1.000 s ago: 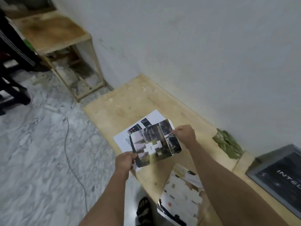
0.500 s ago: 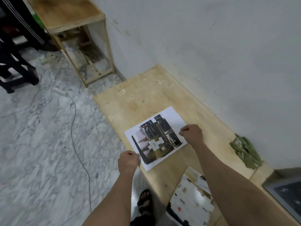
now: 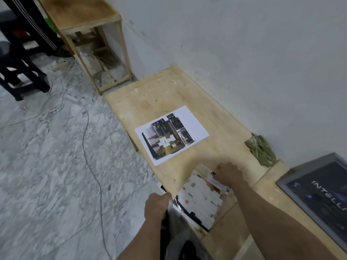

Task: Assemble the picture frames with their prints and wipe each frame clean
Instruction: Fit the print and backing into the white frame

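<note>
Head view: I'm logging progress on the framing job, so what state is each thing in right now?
White sheet with printed photos: flat, face up on the wooden bench, untouched.
Stack of prints: overhanging the bench edge.
Right hand: on the stack's far end.
Left hand: at the stack's near corner; grip unclear.
Green cloth: crumpled by the wall.
Grey picture frame: lying flat, print inside.

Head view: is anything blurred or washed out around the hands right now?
Head view: both hands are motion-smeared, the right hand worst, on the stack of prints, whose near corner shows a small glare spot; the left hand is softer-edged; the print on the bench stays fairly sharp; light is flat, shadows faint.
</note>
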